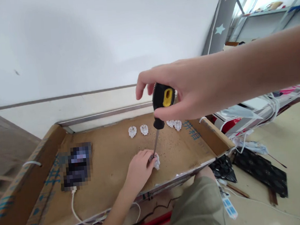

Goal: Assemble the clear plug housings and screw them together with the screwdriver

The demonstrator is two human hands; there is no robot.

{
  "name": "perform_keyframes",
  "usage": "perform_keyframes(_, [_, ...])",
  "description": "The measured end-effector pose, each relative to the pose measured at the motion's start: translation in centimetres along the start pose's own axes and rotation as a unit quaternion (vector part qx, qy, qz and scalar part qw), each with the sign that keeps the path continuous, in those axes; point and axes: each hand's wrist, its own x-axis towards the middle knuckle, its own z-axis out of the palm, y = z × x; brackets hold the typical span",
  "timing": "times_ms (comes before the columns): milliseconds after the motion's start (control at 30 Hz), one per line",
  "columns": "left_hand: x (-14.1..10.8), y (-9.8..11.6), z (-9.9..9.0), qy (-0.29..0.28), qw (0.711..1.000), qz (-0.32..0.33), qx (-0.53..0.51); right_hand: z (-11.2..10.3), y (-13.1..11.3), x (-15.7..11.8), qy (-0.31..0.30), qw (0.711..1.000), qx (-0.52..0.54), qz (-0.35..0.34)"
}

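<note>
tray point(109, 159) left: device point(77, 165) | tray back: two plugs point(132, 132), further pair point(177, 125) to their right | tray front: left hand point(139, 167) on another plug point(156, 162)

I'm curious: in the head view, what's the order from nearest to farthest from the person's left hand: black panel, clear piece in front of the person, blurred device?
1. Clear piece: right at the left hand, on its right.
2. Blurred device: off to its left.
3. Black panel: far right, on the floor.

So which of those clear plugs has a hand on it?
The clear plug nearest the person: the left hand holds it, and the screwdriver points down at it. The other plugs lie farther back, untouched.
</note>
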Motion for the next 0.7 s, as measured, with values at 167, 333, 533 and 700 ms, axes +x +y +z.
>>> perform_keyframes(167, [0.1, 0.3, -0.2, -0.014, 0.999, 0.004, 0.032, 0.0, 0.2, 0.1, 0.016, 1.0, -0.024, -0.009])
perform_keyframes(333, [0.2, 0.3, -0.2, -0.026, 0.999, 0.001, 0.039, -0.1, 0.6, 0.0, 0.018, 0.998, -0.031, -0.055])
perform_keyframes(533, [0.1, 0.3, -0.3, -0.028, 0.999, 0.004, 0.042, 0.1, 0.1, -0.1, 0.031, 0.997, -0.036, -0.055])
perform_keyframes(700, [0.0, 0.3, -0.2, -0.029, 0.998, 0.003, 0.048, 0.2, -0.6, -0.2, 0.04, 0.996, -0.041, -0.073])
